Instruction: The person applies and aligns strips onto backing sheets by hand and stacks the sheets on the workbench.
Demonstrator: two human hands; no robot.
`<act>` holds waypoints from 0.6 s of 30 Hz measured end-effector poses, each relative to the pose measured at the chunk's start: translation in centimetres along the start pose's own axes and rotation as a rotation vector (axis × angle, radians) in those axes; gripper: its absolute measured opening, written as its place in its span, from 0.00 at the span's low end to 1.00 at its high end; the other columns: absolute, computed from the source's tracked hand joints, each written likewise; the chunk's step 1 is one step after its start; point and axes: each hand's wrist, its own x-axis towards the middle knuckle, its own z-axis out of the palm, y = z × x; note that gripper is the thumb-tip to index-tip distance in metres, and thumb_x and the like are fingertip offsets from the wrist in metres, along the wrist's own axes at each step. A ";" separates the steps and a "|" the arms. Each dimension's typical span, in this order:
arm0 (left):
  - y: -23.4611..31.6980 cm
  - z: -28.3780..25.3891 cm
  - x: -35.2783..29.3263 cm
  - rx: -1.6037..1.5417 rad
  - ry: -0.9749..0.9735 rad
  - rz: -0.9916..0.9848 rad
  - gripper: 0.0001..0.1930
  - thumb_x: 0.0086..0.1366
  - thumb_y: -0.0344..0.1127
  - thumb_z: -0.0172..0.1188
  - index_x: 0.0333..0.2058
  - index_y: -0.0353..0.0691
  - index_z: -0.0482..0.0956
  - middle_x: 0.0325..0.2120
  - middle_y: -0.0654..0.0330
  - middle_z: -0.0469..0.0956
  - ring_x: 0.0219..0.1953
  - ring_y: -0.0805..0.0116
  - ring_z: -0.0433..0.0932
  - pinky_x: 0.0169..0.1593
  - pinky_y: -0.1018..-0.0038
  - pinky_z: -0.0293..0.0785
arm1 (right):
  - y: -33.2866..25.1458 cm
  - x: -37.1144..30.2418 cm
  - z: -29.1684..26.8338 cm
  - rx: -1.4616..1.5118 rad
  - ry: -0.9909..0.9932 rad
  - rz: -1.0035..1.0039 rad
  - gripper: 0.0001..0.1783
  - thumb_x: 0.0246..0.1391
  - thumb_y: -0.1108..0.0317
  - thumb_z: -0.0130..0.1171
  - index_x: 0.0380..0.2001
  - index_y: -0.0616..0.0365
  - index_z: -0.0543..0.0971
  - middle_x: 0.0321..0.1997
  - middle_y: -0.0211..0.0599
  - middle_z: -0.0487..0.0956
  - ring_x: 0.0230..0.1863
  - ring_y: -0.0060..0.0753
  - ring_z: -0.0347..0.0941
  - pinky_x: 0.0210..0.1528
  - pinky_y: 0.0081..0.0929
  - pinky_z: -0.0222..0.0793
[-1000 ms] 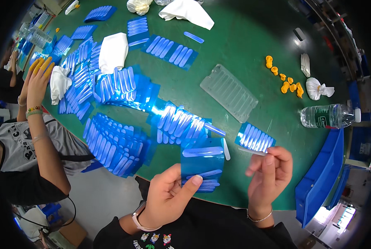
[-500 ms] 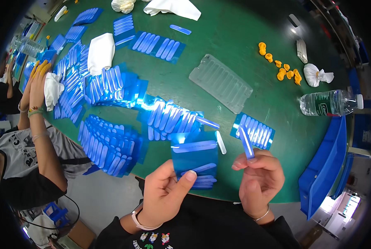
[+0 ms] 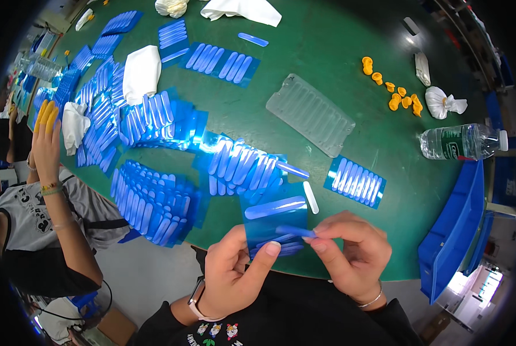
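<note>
My left hand (image 3: 235, 274) grips a blue film sheet (image 3: 278, 200) by its lower left edge, with the thumb on top. A long round-ended strip lies across the sheet's upper part, and several more are bunched near the thumb. Between thumb and forefinger, my right hand (image 3: 356, 254) pinches one end of a single blue round-ended strip (image 3: 294, 230). That strip reaches left over the sheet; whether it touches is hard to see. Just beyond the sheet, a loose pale strip (image 3: 311, 197) lies on the green table (image 3: 396, 225).
Piles of strip-covered blue sheets (image 3: 148, 202) spread leftward. A clear ribbed tray (image 3: 311, 115), another strip sheet (image 3: 357, 181), yellow finger cots (image 3: 406, 102) and a water bottle (image 3: 462, 142) lie on the table. A co-worker's hand (image 3: 46, 138) with yellow-covered fingertips is at left.
My right hand has lowered its strip from upright to nearly level and brought it left over the sheet. My left hand keeps its hold. The co-worker's hand has shifted slightly left.
</note>
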 end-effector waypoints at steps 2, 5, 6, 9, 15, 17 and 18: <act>0.8 -0.4 0.0 0.102 -0.100 -0.205 0.11 0.63 0.26 0.54 0.44 0.30 0.70 0.39 0.55 0.77 0.41 0.74 0.75 0.45 0.79 0.69 | -0.1 0.3 -0.2 -0.054 -0.027 -0.038 0.09 0.46 0.81 0.62 0.33 0.69 0.76 0.31 0.43 0.79 0.29 0.27 0.77 0.30 0.18 0.72; -0.6 0.4 0.2 -0.016 -0.025 0.017 0.14 0.63 0.26 0.56 0.47 0.30 0.71 0.33 0.61 0.79 0.23 0.89 0.66 0.24 0.89 0.58 | -1.0 0.5 0.2 -0.049 0.015 0.052 0.07 0.48 0.81 0.61 0.32 0.68 0.76 0.29 0.41 0.79 0.30 0.25 0.77 0.30 0.17 0.72; -0.5 0.2 0.1 -0.014 -0.023 0.017 0.14 0.63 0.26 0.56 0.47 0.30 0.71 0.33 0.61 0.79 0.23 0.89 0.66 0.24 0.89 0.58 | -1.5 0.5 0.9 0.101 0.130 0.203 0.06 0.48 0.81 0.60 0.32 0.68 0.76 0.29 0.40 0.79 0.29 0.24 0.76 0.30 0.16 0.71; -0.2 -0.1 0.2 0.053 -0.087 -0.059 0.14 0.63 0.25 0.54 0.48 0.29 0.70 0.36 0.59 0.78 0.31 0.84 0.72 0.32 0.87 0.67 | -2.1 0.7 1.3 0.282 0.226 0.385 0.05 0.48 0.81 0.61 0.30 0.67 0.76 0.28 0.38 0.79 0.27 0.20 0.75 0.27 0.14 0.69; 0.6 0.1 0.8 -0.108 -0.128 -0.113 0.14 0.64 0.23 0.52 0.49 0.27 0.69 0.40 0.56 0.76 0.41 0.77 0.74 0.44 0.81 0.70 | -1.8 1.1 1.1 0.013 0.034 0.271 0.06 0.45 0.81 0.62 0.30 0.66 0.77 0.28 0.34 0.79 0.20 0.15 0.72 0.20 0.12 0.65; 0.0 -0.1 0.6 -0.068 -0.128 -0.022 0.14 0.64 0.23 0.52 0.49 0.27 0.69 0.41 0.56 0.76 0.41 0.77 0.73 0.45 0.81 0.70 | -2.0 1.7 1.2 -0.094 0.000 0.227 0.06 0.44 0.81 0.63 0.29 0.65 0.77 0.27 0.33 0.79 0.19 0.14 0.71 0.19 0.12 0.64; 0.0 -0.1 0.6 -0.067 -0.126 -0.024 0.14 0.64 0.23 0.52 0.49 0.27 0.69 0.41 0.56 0.76 0.41 0.77 0.73 0.45 0.81 0.70 | -2.1 1.9 1.4 -0.125 0.022 0.194 0.07 0.43 0.81 0.63 0.28 0.65 0.77 0.27 0.34 0.79 0.19 0.15 0.71 0.19 0.13 0.64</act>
